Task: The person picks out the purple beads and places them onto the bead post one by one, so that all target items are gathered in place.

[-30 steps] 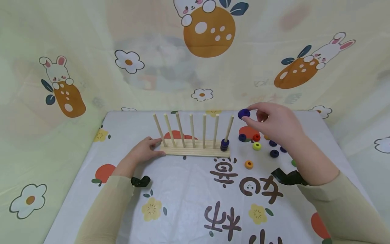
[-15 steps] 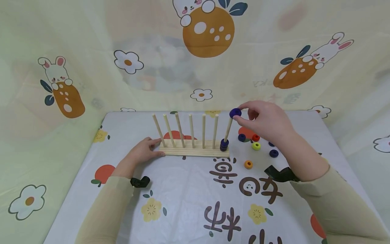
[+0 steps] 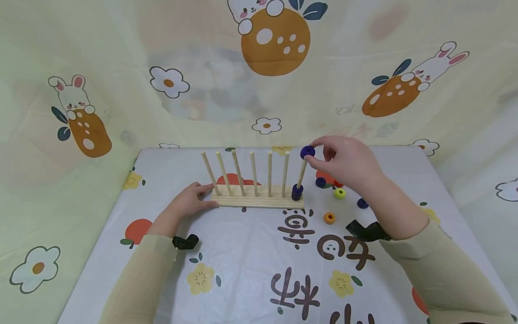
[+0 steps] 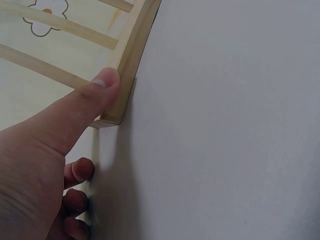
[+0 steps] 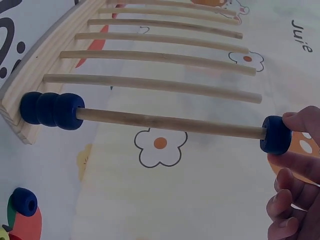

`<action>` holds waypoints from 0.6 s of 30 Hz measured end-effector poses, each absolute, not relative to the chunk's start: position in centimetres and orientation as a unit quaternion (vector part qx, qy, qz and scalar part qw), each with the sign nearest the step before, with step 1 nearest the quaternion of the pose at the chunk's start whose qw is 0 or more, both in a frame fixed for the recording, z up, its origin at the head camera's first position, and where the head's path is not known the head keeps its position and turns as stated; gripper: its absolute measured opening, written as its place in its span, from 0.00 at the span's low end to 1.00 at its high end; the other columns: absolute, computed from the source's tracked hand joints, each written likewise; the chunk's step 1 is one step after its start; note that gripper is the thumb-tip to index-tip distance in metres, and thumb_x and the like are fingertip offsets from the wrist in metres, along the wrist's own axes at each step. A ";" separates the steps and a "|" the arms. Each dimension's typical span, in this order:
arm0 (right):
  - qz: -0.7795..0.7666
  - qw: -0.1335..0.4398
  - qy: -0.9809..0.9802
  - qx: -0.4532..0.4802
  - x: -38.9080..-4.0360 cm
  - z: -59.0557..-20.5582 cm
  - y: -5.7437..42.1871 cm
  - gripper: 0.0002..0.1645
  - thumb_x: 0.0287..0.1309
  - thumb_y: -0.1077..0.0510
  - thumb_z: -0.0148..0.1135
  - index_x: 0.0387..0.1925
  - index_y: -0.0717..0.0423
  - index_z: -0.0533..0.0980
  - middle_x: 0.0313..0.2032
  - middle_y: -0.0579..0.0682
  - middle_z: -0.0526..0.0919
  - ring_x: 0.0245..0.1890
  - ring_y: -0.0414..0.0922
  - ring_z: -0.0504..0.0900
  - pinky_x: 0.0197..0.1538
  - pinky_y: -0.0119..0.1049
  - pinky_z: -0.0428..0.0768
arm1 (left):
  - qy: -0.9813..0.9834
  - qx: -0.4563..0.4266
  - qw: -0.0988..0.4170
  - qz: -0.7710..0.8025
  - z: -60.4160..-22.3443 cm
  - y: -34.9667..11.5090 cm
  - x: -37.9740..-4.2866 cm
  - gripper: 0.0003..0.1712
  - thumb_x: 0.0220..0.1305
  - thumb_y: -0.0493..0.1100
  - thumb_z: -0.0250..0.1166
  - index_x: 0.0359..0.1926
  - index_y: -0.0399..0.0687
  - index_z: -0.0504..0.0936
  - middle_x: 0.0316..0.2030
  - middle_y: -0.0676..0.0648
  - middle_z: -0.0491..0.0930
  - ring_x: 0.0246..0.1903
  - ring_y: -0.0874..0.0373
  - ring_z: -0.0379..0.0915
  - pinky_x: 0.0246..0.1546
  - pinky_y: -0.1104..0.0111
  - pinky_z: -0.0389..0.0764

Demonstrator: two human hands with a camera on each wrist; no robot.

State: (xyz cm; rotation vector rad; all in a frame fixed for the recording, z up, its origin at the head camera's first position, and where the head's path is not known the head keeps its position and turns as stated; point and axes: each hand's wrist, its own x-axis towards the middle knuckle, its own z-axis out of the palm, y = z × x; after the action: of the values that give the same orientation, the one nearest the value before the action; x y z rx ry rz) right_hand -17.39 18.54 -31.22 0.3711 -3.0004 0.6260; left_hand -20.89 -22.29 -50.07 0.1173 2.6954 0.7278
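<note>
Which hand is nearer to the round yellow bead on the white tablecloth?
Right. The right hand is raised near the yellow bead, pinching a round blue bead; the left hand is farther away, holding the left end of the pale wooden peg rack.

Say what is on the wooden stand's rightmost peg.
The peg carries three blue beads at its base; the right hand pinches another blue bead at the tip. That bead hides the peg's tip from view.

From above, the head camera looks forward and down across the table [image 3: 238,270], backdrop [image 3: 202,27] toward 12. Left wrist's close view catches the rack [image 3: 236,201] end at 11 o'clock; right wrist's, also near, sees it sideways, base toward 10. All three share the rack.
</note>
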 end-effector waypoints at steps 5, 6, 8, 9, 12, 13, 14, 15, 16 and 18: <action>0.196 0.022 -0.973 0.115 -17.4 -31.5 18.2 0.25 0.61 0.40 0.64 0.55 0.45 0.79 0.29 0.49 0.76 0.30 0.48 0.72 0.29 0.42 0.69 | 0.951 0.043 0.171 0.252 -50.2 -22.4 -20.9 0.47 0.53 0.62 0.74 0.72 0.63 0.68 0.46 0.45 0.70 0.45 0.50 0.66 0.44 0.58 0.72; 0.196 0.021 -0.974 0.115 -17.4 -31.5 18.2 0.25 0.61 0.40 0.65 0.55 0.45 0.79 0.29 0.49 0.76 0.30 0.48 0.72 0.29 0.42 0.69 | 0.951 0.043 0.171 0.252 -50.2 -22.4 -20.9 0.47 0.53 0.62 0.74 0.72 0.63 0.68 0.46 0.45 0.70 0.45 0.50 0.66 0.44 0.58 0.72; 0.196 0.021 -0.974 0.116 -17.5 -31.6 18.2 0.25 0.61 0.40 0.64 0.56 0.46 0.79 0.30 0.49 0.76 0.30 0.48 0.72 0.29 0.42 0.69 | 0.952 0.042 0.170 0.253 -50.2 -22.4 -20.9 0.47 0.52 0.63 0.74 0.72 0.63 0.68 0.46 0.45 0.70 0.45 0.50 0.67 0.44 0.58 0.72; 0.196 0.021 -0.973 0.116 -17.5 -31.6 18.2 0.25 0.61 0.40 0.65 0.56 0.46 0.79 0.30 0.49 0.76 0.30 0.48 0.72 0.29 0.42 0.69 | 0.951 0.041 0.170 0.254 -50.2 -22.4 -21.0 0.47 0.52 0.63 0.74 0.72 0.63 0.68 0.46 0.45 0.70 0.45 0.50 0.66 0.44 0.58 0.71; 0.196 0.020 -0.974 0.116 -17.5 -31.7 18.2 0.26 0.61 0.39 0.64 0.56 0.46 0.79 0.30 0.49 0.76 0.31 0.48 0.72 0.30 0.42 0.69 | 0.951 0.041 0.168 0.255 -50.3 -22.4 -21.0 0.47 0.52 0.63 0.74 0.72 0.63 0.68 0.45 0.45 0.70 0.44 0.50 0.66 0.43 0.58 0.71; 0.195 0.020 -0.974 0.116 -17.5 -31.7 18.3 0.26 0.61 0.39 0.64 0.56 0.46 0.79 0.30 0.49 0.76 0.31 0.48 0.72 0.30 0.42 0.69 | 0.951 0.042 0.168 0.255 -50.3 -22.4 -21.0 0.47 0.52 0.63 0.74 0.72 0.63 0.68 0.45 0.45 0.70 0.45 0.50 0.66 0.43 0.58 0.71; 0.195 0.020 -0.974 0.116 -17.5 -31.7 18.3 0.26 0.61 0.39 0.64 0.56 0.46 0.79 0.30 0.49 0.76 0.30 0.48 0.72 0.29 0.42 0.69 | 0.951 0.044 0.168 0.255 -50.3 -22.4 -21.0 0.47 0.52 0.63 0.74 0.72 0.63 0.68 0.45 0.45 0.70 0.44 0.50 0.66 0.43 0.58 0.71; 0.195 0.020 -0.974 0.116 -17.5 -31.7 18.3 0.26 0.61 0.39 0.64 0.56 0.46 0.79 0.30 0.49 0.76 0.30 0.48 0.72 0.29 0.42 0.69 | 0.951 0.045 0.168 0.254 -50.3 -22.5 -21.0 0.47 0.52 0.63 0.74 0.72 0.63 0.68 0.45 0.45 0.70 0.44 0.50 0.66 0.43 0.59 0.71; 0.195 0.019 -0.974 0.116 -17.5 -31.7 18.3 0.27 0.61 0.38 0.64 0.56 0.46 0.79 0.30 0.49 0.76 0.30 0.48 0.72 0.29 0.42 0.69 | 0.951 0.047 0.168 0.254 -50.3 -22.5 -21.0 0.47 0.52 0.63 0.74 0.72 0.62 0.68 0.45 0.45 0.70 0.44 0.50 0.66 0.43 0.59 0.71; 0.195 0.018 -0.974 0.116 -17.5 -31.8 18.4 0.27 0.61 0.38 0.64 0.56 0.46 0.79 0.30 0.49 0.76 0.30 0.48 0.72 0.29 0.42 0.69 | 0.951 0.049 0.168 0.254 -50.3 -22.5 -21.0 0.47 0.52 0.63 0.74 0.72 0.62 0.68 0.45 0.45 0.70 0.44 0.50 0.66 0.43 0.59 0.71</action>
State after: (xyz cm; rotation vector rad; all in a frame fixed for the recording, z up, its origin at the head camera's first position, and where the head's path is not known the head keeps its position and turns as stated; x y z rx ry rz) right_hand -17.52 18.35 -31.78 0.3590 -3.0243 0.6043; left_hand -21.00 -22.49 -50.29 0.1400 2.7051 0.7223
